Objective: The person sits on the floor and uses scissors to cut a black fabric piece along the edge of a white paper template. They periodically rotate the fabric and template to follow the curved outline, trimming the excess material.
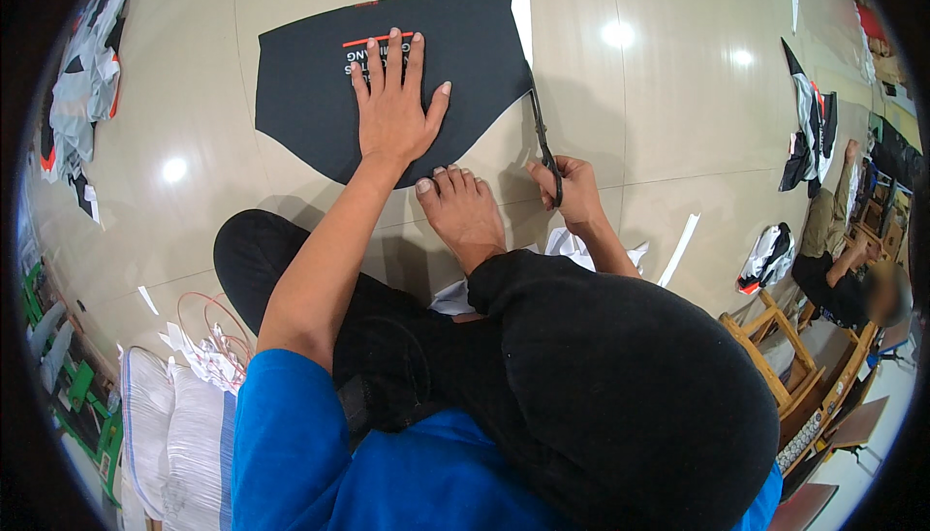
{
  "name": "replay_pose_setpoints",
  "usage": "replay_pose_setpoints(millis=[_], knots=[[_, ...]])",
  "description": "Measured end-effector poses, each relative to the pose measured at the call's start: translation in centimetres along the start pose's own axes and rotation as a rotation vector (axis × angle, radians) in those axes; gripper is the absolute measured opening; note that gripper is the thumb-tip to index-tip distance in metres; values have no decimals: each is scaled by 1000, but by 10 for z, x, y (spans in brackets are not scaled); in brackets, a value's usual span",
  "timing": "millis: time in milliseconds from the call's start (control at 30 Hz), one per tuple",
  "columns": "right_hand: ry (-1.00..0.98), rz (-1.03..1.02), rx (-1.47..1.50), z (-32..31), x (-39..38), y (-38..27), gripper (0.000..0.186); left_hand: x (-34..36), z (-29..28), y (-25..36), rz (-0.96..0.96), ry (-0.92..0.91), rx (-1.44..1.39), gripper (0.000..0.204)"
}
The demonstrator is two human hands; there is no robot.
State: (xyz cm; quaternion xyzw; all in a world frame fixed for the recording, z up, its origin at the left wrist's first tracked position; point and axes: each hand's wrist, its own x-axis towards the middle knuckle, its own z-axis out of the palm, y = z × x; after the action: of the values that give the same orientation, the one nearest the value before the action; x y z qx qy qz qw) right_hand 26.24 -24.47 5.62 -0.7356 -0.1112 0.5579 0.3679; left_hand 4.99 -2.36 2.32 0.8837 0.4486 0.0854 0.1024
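Observation:
A black fabric panel [300, 95] with curved lower edges and small red and white print lies flat on the tiled floor. My left hand [395, 109] presses on its middle, palm down with the fingers spread. At the panel's right edge, my right hand [572, 192] grips the handles of black scissors [541, 124]. The blades point away from me and meet the cloth at its right corner. A white strip [523, 27] shows along the panel's upper right edge. My bare foot [463, 211] rests at the panel's near edge.
White scraps [572, 245] and a white strip [680, 250] lie by my right knee. Garment piles [87, 76] sit far left, with more dark and white pieces [809, 119] at right. White sacks [194, 434] stand lower left. Another person [838, 279] sits near wooden furniture [775, 347].

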Motion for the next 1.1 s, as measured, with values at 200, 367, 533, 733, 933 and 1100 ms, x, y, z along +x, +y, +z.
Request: replay_pose_setpoints(millis=[200, 367, 533, 733, 933, 1100], knots=[[22, 8, 11, 4, -5, -6, 36, 0, 1, -1, -3, -13, 22, 77], [10, 14, 10, 4, -1, -9, 40, 0, -1, 0, -9, -16, 16, 77], [0, -13, 6, 6, 8, -17, 42, 0, -1, 1, -9, -12, 12, 77], [13, -6, 56, 12, 9, -23, 39, 0, 1, 0, -10, -9, 22, 77], [9, -15, 44, 10, 13, -18, 37, 0, -1, 1, -9, -6, 21, 76], [22, -28, 12, 11, 12, -18, 37, 0, -2, 1, -12, -12, 15, 76]])
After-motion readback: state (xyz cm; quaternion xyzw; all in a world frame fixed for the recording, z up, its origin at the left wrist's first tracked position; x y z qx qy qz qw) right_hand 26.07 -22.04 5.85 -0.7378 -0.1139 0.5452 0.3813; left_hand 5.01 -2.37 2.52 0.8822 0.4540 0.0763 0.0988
